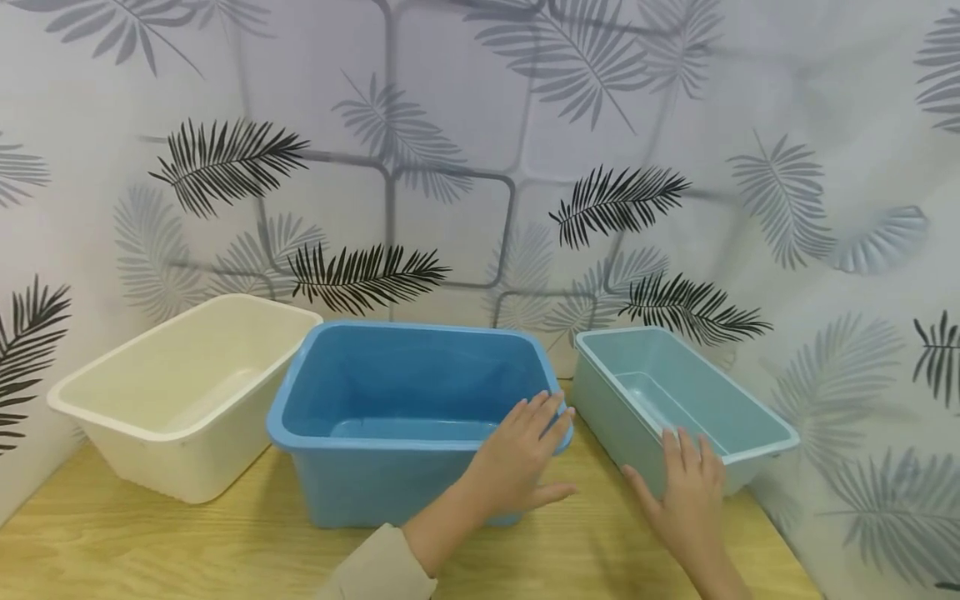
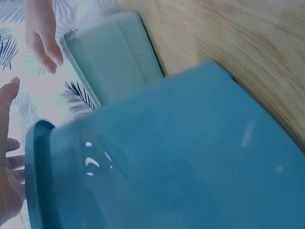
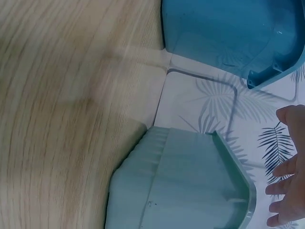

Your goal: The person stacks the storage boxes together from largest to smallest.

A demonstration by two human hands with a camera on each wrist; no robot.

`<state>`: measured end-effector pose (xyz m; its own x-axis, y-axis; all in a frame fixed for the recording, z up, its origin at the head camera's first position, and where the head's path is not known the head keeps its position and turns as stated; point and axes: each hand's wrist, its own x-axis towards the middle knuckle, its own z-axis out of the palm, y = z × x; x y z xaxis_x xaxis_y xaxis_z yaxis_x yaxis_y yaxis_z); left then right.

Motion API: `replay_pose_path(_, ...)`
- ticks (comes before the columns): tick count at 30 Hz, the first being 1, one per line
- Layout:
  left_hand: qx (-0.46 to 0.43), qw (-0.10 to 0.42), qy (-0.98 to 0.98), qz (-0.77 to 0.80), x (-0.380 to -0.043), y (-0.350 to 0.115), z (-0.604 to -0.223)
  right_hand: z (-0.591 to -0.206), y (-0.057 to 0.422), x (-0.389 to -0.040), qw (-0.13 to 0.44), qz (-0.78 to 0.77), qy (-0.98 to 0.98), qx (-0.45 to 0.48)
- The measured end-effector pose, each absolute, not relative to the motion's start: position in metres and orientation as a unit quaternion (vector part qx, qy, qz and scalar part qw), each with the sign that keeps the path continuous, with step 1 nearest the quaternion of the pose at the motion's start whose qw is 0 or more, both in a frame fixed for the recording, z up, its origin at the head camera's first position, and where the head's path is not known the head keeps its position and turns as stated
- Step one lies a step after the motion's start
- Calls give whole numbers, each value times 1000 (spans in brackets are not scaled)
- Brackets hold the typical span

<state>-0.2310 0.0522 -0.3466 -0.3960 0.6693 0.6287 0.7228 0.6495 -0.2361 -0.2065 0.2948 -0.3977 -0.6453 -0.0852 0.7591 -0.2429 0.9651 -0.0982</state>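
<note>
Three empty plastic bins stand in a row on a wooden table (image 1: 150, 542). My left hand (image 1: 517, 458) lies with straight fingers against the right front corner of the middle blue bin (image 1: 360, 483). My right hand (image 1: 686, 492) is spread at the near left corner of the pale teal bin (image 1: 622, 417), fingertips by its rim. The left wrist view shows the blue bin's (image 2: 181, 157) outer wall close up, with my left hand (image 2: 7, 157) beside its rim and the teal bin (image 2: 114, 62) beyond. In the right wrist view, my right hand (image 3: 288, 191) is just off the teal bin's (image 3: 181, 186) rim. Neither hand holds anything.
A cream bin (image 1: 187, 458) stands at the left, close to the blue one. A curtain printed with leaves (image 1: 480, 167) hangs right behind the bins and along the right side. Bare tabletop stretches in front of the bins toward me.
</note>
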Motion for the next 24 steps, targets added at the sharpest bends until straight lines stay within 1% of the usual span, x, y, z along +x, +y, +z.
replay_pose_path(6,-420,321,-846,65,-223,81,-341,-394,300,-205,375,92,-919,74)
replay_pose_path(11,-417,316,-841,139,-220,107,-340,-395,302,-206,364,90,-925,69)
replay_pose_path(13,-416,320,-838,149,-221,116,-343,-395,303,-206,358,90,-927,68)
replay_pose_path(17,-412,311,-843,153,-225,132,-349,-395,304,-206,354,88,-929,67)
replay_pose_path(19,-407,297,-850,152,-228,139,-353,-395,305,-207,351,85,-930,66)
replay_pose_path(24,-381,246,-880,144,-234,149,-360,-395,303,-213,342,79,-935,59)
